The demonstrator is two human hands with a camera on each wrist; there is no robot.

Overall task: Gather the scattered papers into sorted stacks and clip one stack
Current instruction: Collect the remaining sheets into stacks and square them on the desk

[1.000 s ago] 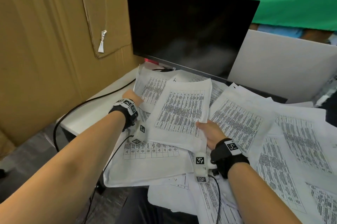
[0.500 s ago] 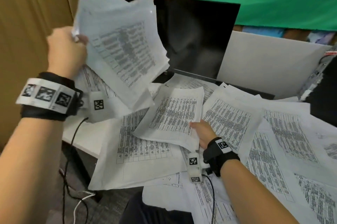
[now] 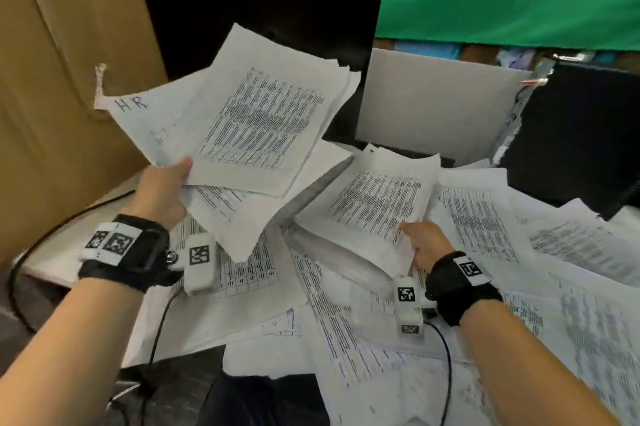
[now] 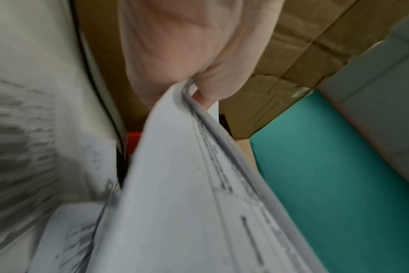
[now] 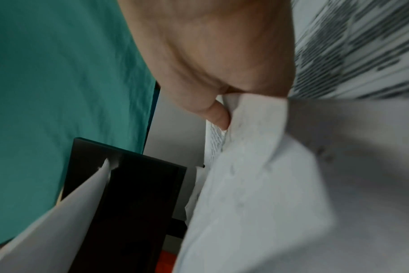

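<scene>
My left hand (image 3: 162, 188) grips a fanned bundle of printed papers (image 3: 256, 120) by its near corner, lifted above the desk in front of the monitor; one sheet is marked "HR". In the left wrist view the bundle's edge (image 4: 199, 166) is pinched between thumb and fingers (image 4: 203, 97). My right hand (image 3: 424, 242) holds the near right corner of a second stack of printed sheets (image 3: 374, 204), raised slightly off the pile. The right wrist view shows a finger (image 5: 218, 114) pressed on that stack (image 5: 268, 175). Several more loose sheets (image 3: 571, 252) cover the desk.
A black monitor (image 3: 242, 10) stands at the back, a white panel (image 3: 433, 103) to its right, a cardboard wall (image 3: 69, 79) on the left. A black cable (image 3: 52, 235) runs over the desk's left edge. A dark object (image 3: 581, 134) sits far right.
My left hand picked up a bundle from the left of the desk, swung it high, then lowered it toward the middle. My right hand lifted its stack a little.
</scene>
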